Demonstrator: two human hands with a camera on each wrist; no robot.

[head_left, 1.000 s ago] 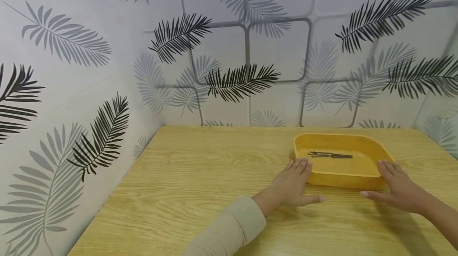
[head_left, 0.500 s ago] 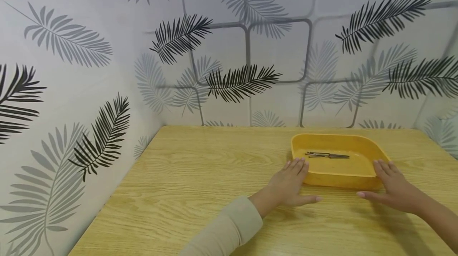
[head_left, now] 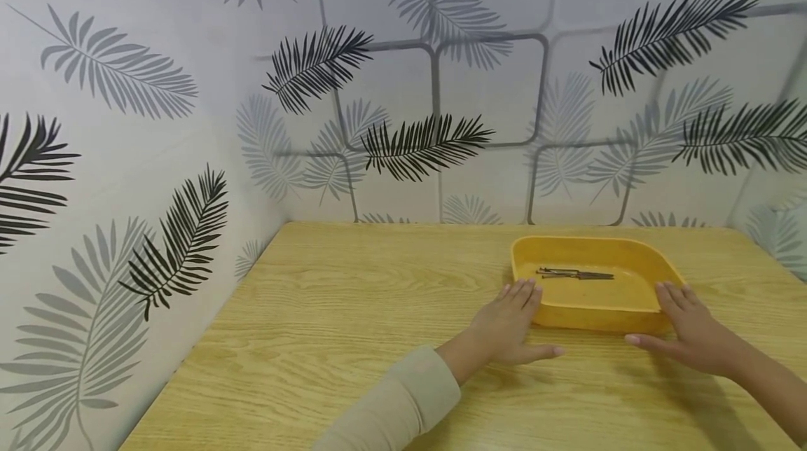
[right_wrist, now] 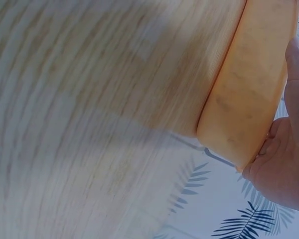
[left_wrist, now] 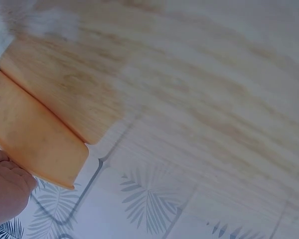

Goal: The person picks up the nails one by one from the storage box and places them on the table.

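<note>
A yellow plastic tray [head_left: 599, 318] stands on the table at the right of the head view. Several thin dark nails [head_left: 575, 274] lie in a small bunch on its floor. My left hand [head_left: 507, 325] touches the tray's near left corner, its fingers fairly straight and its thumb held out to the side. At the near right corner, the fingers of my right hand [head_left: 690, 332] rest on the rim, with that thumb pointing left in front of the tray. Both wrist views show the tray's outer wall [left_wrist: 45, 129] beside the hands; the nails are hidden there.
Wood-grain table [head_left: 340, 318] extends left and in front of the tray. Behind it rises a wall [head_left: 391, 87] with a leaf pattern, and another patterned wall [head_left: 101, 157] borders the table's left side.
The tray has slid slightly to the left, with the nails in it. Both hands have moved along with it, keeping their places at its corners.
</note>
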